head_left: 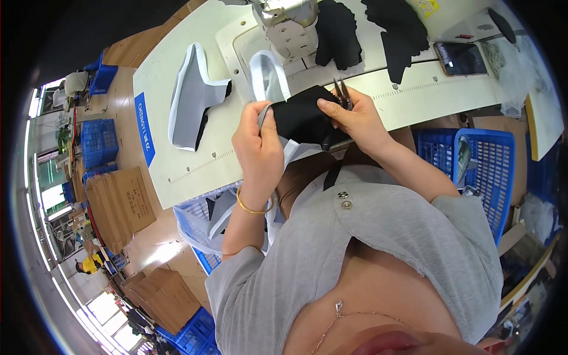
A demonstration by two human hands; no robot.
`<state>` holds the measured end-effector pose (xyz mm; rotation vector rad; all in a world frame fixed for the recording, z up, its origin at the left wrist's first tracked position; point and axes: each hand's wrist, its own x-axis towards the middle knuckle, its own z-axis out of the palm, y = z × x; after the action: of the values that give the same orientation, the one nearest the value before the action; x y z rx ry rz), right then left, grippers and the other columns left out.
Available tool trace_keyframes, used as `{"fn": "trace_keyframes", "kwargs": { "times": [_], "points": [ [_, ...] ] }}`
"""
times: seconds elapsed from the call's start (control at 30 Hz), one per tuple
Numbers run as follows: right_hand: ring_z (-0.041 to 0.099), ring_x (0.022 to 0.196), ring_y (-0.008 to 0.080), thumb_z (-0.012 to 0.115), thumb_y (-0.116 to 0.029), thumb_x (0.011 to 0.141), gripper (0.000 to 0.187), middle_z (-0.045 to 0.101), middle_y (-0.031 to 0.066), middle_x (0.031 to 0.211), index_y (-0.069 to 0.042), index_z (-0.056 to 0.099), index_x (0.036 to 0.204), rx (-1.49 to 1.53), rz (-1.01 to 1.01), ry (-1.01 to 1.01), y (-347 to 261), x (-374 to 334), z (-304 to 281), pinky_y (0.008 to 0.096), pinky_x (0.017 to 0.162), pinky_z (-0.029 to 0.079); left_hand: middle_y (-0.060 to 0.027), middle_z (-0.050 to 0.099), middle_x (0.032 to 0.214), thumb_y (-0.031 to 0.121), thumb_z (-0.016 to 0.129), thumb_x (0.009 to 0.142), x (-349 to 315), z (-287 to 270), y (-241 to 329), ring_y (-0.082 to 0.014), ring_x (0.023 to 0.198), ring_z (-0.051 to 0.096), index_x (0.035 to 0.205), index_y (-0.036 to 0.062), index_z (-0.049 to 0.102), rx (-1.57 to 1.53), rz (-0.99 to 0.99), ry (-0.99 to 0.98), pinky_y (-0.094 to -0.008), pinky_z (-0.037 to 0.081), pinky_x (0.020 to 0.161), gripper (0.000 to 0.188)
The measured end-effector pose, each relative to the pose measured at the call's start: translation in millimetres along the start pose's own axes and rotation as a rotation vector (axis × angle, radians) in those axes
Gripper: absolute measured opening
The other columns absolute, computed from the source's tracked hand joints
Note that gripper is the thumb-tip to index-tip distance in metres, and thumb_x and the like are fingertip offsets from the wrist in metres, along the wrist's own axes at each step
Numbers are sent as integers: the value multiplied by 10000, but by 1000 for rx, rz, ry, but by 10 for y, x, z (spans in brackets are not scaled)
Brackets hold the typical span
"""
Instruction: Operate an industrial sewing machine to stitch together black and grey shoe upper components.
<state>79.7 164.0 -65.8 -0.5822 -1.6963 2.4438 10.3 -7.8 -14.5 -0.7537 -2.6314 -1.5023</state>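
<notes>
My left hand (259, 145) pinches the left edge of a black fabric piece (302, 118), thumb on top. Closed on the piece's right side is my right hand (361, 121), which also holds small dark thread snips (343, 94), blades pointing away from me. A grey cut piece with white edging (269, 77) extends beyond the black cloth toward the sewing machine (290, 29); whether the two are joined I cannot tell. Another grey piece, white-edged with black ends (192, 97), lies flat on the table to the left.
Black fabric pieces (338, 35) lie right of the machine on the white table (195, 177). A phone (460, 58) rests at the far right. A blue basket (488, 154) stands to my right; a lined basket with cut pieces (198, 225) is below left. Cardboard boxes (121, 204) stand on the floor.
</notes>
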Motion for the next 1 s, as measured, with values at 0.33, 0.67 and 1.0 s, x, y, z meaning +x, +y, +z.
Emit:
{"fn": "trace_keyframes", "kwargs": {
  "times": [0.33,0.67,1.0],
  "points": [
    [609,748,161,750,-183,816,242,666,47,899,-16,676,974,-955,-632,397,-517,1056,-635,292,721,485,-2,522,652,101,614,934,240,-33,-89,-69,597,428,954,0,623,-58,-26,-20,-253,338,529,103],
    [593,771,75,743,-108,835,125,652,-4,834,-25,683,906,-649,-726,-89,-1029,406,-233,245,701,470,29,606,741,112,690,904,292,-130,-114,-36,695,492,922,-7,674,-102,-44,-1,-190,389,636,122],
    [573,716,67,712,-100,865,132,634,7,763,22,669,894,-371,-365,-200,-680,217,128,242,630,473,67,509,658,141,664,922,275,-172,-40,-13,605,374,883,8,673,-211,-93,-30,-201,290,535,139]
  ]
}}
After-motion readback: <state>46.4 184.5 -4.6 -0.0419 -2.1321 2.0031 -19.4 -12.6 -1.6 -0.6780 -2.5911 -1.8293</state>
